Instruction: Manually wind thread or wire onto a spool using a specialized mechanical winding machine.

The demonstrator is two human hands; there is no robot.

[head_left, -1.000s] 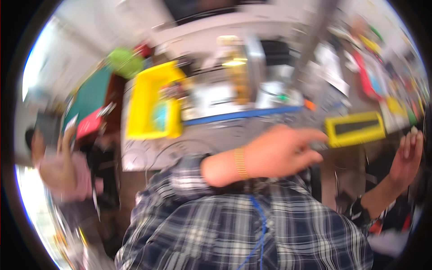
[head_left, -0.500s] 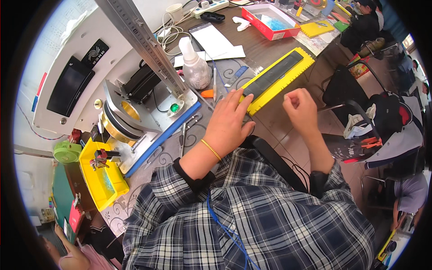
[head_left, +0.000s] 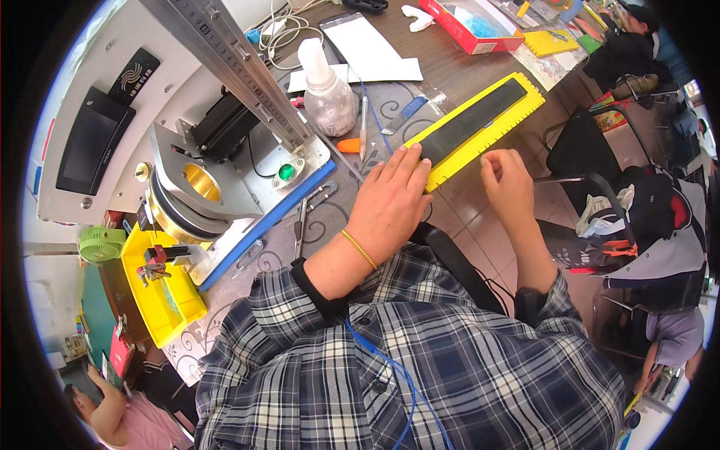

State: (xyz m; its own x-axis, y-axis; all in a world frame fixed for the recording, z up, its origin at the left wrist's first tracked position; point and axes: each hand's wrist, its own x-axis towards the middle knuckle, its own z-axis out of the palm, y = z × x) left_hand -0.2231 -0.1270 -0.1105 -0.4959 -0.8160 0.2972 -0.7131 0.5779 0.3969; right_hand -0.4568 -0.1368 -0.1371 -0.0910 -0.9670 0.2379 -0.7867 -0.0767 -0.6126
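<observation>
- From where I stand, the yellow notched board [head_left: 484, 139] lies slantwise along the right rim of the worktop [head_left: 454, 79], a long black strip [head_left: 474, 116] set along its middle
- The left hand [head_left: 391, 201] rests on the board's near end, fingers stretched out over the yellow and the tip of the strip, laid on rather than clamped, as far as I can see
- The right hand [head_left: 508, 182] hangs just off the board's right long edge, fingers curled in together; I can't tell whether something small is pinched there
- Left of the board stand a clear bottle [head_left: 330, 105] with a white nozzle top and, nearer it, a slim pen-like tool [head_left: 364, 131] beside an orange piece [head_left: 349, 145]
- Between that tool and the board lies a flat blue piece [head_left: 411, 112], close to the board's left edge
- Beyond the board's far end sits a red open box [head_left: 480, 43]
- My worry is the rim: with one hand laid loosely on one end, a knock on the right edge could swing the board or tip it toward the floor
- A shove leftward could drive it into the blue piece, then the pen-like tool and the bottle
</observation>
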